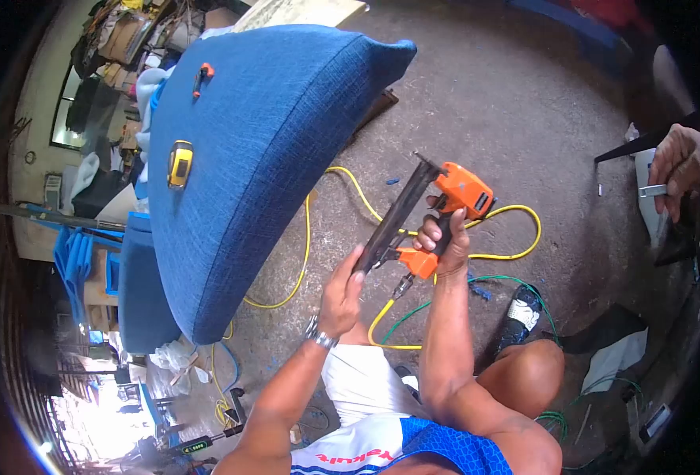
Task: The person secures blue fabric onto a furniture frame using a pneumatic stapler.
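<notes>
An orange and black pneumatic staple gun (464,190) is held up over the floor. My right hand (449,237) wraps round its black grip. My left hand (342,294), with a metal watch on its wrist, pinches the rear end of the long dark magazine (397,214). A yellow air hose (381,321) is coupled to the base of the gun's handle. To the left stands a large blue upholstered cushion piece (239,150). On it lie a yellow tape measure (180,164) and a small orange-handled tool (202,79).
At the far right another person's hand (678,166) holds a small silvery strip (652,190). Yellow hose loops and a green hose (496,277) cross the floor near my foot (521,313). More blue upholstered pieces (140,293) and piled scraps (120,39) stand at left.
</notes>
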`<state>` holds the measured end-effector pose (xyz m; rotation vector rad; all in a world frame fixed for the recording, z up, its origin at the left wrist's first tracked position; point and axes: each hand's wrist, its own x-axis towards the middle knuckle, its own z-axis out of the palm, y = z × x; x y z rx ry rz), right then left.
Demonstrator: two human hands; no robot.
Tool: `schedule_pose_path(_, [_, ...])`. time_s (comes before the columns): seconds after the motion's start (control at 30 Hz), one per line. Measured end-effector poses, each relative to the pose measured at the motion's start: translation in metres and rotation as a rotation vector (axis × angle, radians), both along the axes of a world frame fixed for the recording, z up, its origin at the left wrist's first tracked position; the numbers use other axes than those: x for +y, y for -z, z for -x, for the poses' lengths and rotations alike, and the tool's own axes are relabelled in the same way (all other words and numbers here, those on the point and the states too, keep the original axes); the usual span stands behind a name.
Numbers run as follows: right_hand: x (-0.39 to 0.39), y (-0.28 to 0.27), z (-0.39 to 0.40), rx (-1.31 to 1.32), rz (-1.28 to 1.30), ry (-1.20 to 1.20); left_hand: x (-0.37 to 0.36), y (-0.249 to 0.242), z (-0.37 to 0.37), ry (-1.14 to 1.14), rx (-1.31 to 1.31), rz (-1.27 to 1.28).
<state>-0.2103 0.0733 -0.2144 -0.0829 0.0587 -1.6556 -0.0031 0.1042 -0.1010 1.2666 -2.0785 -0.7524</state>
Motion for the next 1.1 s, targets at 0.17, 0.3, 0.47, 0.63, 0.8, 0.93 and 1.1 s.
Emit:
schedule_pose_path(0.17, [-0.001, -0.020, -0.005, 0.013, -0.037, 0.035, -0.060, -0.014, 0.065, -0.043, -0.223, 0.099])
schedule_pose_path(0.3, [0.006, -0.023, 0.002, -0.028, -0.129, 0.090, -0.068, -0.020, 0.090, -0.076, -0.384, -0.061])
schedule_pose_path(0.47, [0.018, -0.050, 0.030, 0.149, -0.213, 0.215, -0.081, 0.022, 0.102, -0.039, -0.156, 0.008])
schedule_pose_path(0.63, [0.020, -0.052, 0.046, 0.064, -0.197, 0.294, -0.082, -0.002, 0.141, 0.041, -0.297, 0.082])
schedule_pose_path(0.8, [0.017, -0.033, 0.048, -0.143, -0.261, 0.325, -0.090, -0.033, 0.158, 0.368, -0.442, 0.106])
schedule_pose_path(0.93, [0.014, -0.026, 0.046, -0.119, -0.220, 0.260, -0.070, -0.119, 0.132, 0.504, -0.364, 0.627])
schedule_pose_path(1.1, [0.002, -0.040, 0.029, -0.084, -0.131, 0.071, -0.146, -0.269, 0.042, -0.055, -0.400, 0.738])
